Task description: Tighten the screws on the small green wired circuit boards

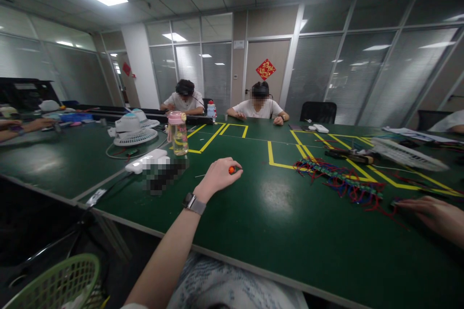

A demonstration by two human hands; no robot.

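Note:
My left hand (pixel 220 176), with a watch at its wrist, is over the green table (pixel 253 231) near the middle. Its curled fingers hold a small orange object (pixel 231 170). At the right edge, my right hand (pixel 435 215) reaches in low over the table, its fingertips at a small dark piece (pixel 395 203) with red wires. Just left of those fingertips lies a long row of small green boards (pixel 337 176) with red and blue wires. What exactly the right fingers grip is too small to tell.
A pink-lidded bottle (pixel 178 137), a white power strip (pixel 147 160) and white fans (pixel 134 129) stand to the left. Yellow tape (pixel 282 165) marks the table. Two people sit across it. A white mesh cover (pixel 409 153) lies at the right. A green basket (pixel 89 270) is below the table.

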